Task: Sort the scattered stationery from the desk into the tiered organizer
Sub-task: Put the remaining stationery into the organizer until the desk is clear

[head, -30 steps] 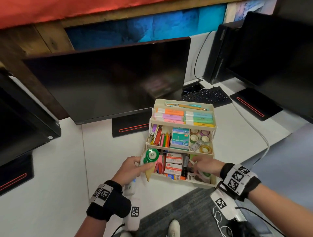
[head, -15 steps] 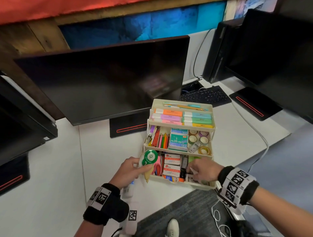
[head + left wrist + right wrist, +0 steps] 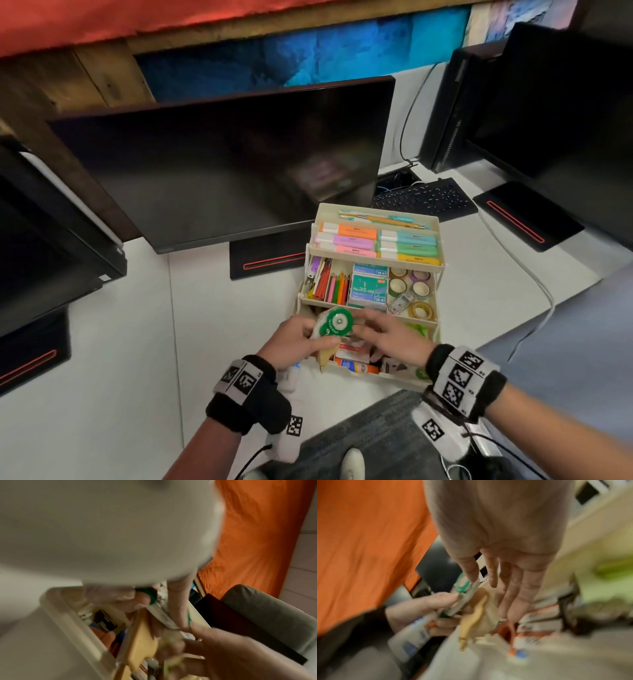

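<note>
Item: green tape dispenser (image 3: 334,327), held over the tiered organizer's (image 3: 373,263) bottom tier.

My left hand (image 3: 291,342) grips it; my right hand (image 3: 394,337), fingers straight, touches it. Bottom tier mostly hidden beneath both. Wrist views blurred; the right alone shows a glue bottle (image 3: 412,632).

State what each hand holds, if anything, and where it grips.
Left hand pinches the round green-and-white tape dispenser at its edge. Right hand holds nothing.

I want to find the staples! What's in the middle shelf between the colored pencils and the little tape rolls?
In the head view, green staple boxes sit between the colored pencils and the tape rolls.
</note>
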A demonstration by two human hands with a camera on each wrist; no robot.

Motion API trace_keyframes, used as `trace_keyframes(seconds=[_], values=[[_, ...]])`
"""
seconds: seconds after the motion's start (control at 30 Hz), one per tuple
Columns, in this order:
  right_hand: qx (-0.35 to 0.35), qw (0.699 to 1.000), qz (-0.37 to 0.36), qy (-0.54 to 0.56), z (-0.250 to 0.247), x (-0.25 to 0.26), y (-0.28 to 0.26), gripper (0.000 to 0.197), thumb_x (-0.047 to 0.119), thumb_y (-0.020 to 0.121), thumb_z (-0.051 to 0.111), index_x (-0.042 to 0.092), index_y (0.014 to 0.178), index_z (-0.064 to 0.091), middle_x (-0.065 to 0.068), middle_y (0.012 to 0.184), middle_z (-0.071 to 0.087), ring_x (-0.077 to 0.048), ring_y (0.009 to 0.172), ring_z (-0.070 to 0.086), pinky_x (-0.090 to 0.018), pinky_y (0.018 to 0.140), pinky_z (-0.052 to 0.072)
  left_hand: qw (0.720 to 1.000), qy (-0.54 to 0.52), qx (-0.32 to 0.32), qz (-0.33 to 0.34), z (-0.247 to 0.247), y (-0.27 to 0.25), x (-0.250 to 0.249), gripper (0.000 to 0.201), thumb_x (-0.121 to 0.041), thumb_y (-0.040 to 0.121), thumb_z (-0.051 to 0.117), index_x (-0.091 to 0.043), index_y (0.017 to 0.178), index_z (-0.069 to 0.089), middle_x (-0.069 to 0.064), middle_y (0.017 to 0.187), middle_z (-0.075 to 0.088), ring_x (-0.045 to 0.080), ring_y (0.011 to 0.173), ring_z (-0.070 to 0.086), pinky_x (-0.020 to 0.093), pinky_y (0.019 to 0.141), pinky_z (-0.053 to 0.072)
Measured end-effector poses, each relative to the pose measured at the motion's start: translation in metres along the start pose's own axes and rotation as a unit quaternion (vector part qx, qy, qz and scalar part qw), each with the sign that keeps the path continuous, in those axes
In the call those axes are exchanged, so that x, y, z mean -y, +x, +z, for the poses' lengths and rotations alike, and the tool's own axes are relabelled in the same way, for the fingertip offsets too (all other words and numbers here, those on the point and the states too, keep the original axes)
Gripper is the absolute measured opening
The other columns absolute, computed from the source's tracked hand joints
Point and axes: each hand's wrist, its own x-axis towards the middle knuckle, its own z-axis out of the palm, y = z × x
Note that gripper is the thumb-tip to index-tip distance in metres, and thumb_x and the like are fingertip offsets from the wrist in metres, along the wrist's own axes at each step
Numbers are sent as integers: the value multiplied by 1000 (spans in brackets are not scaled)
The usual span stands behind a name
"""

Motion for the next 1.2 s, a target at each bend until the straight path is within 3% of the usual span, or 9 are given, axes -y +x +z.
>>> trace_keyframes(seconds=[0.13, 0.3, 0.43, 0.53, 0.67, 0.83, 0.97, 1.1, 1.2], values=[[55, 972, 52, 223, 20, 8, 9, 45, 27, 88, 63, 33, 126, 40, -4, 119, 60, -20, 92, 68, -31, 80, 57, 1000, 19, -17, -16, 2, 7, 3, 51, -53, 61, 75, -12, 92, 73, 12, 91, 73, 20, 81, 67, 39, 83, 54], [33, 943, 99, 317, 39, 4, 25, 48, 30, 86, 65, 30, 129, 43, -10, 99, 62, -15, 65, 61, -27, 54, 52, 999, 4, -23, -29, 0, 5, 5, 15, -29, 82, 70, -14, 83, 70, -2, 73, 65, 10, 66, 58, 19, 63, 46], [84, 928, 100, 350, 33, -4, 30, 68, 36, 68, 79, 22, 127, 49, -14, 98, 63, -15, 63, 58, -24, 51, 49, 999, -24, -12, -35, -7, -1, 8, 19, -25, 85, 68, -6, 89, 70, 2, 74, 63, 8, 59, 51, 13, 51, 39], [47, 959, 87, 264, 25, -7, 31, 42, 19, 85, 67, 23, 124, 52, -17, 113, 64, -21, 82, 60, -35, 74, 52, 994, -54, -83, -50, -19, -11, 16, 19, -30, 84, 69, -11, 84, 71, -11, 62, 61, 0, 51, 47, 12, 49, 37], [-59, 987, 50, -143, 25, -20, 41, 32, 14, 93, 48, 16, 125, 56, -4, 125, 61, -19, 110, 57, -30, 98, 43, 976, -87, -191, -60, -42, -28, 33, 26, -27, 84, 69, -1, 87, 71, -11, 49, 54, 2, 44, 42, 9, 43, 34], [-48, 962, 46, -267, 41, -5, 54, 37, 34, 91, 52, 17, 124, 49, -4, 119, 60, -23, 108, 57, -29, 88, 44, 973, -97, -197, -69, -51, -37, 39, 30, -32, 83, 69, -2, 88, 72, 2, 69, 56, 8, 51, 40, 11, 45, 34], [-47, 937, 34, -346, 49, 13, 63, 32, 36, 89, 55, 16, 113, 47, -5, 112, 60, -25, 102, 59, -30, 77, 43, 982, -75, -157, -72, -40, -37, 35, 26, -34, 83, 68, -8, 82, 72, -6, 61, 56, 7, 52, 40, 11, 47, 35], [-25, 953, 39, -299, 48, 11, 68, 12, 29, 93, 46, 18, 99, 49, -7, 107, 62, -26, 99, 60, -31, 79, 44, 991, -43, -99, -84, -27, -23, 32, 35, -36, 82, 70, -1, 89, 71, 2, 68, 53, 5, 51, 42, 13, 51, 35], [-20, 997, 63, -30, 46, 12, 57, 23, 27, 99, 41, 17, 84, 55, -5, 81, 64, -24, 72, 57, -28, 62, 47, 991, -60, -87, -87, -16, -9, 21, 28, -33, 83, 68, -6, 88, 73, 2, 83, 65, 6, 63, 51, 14, 54, 39]])
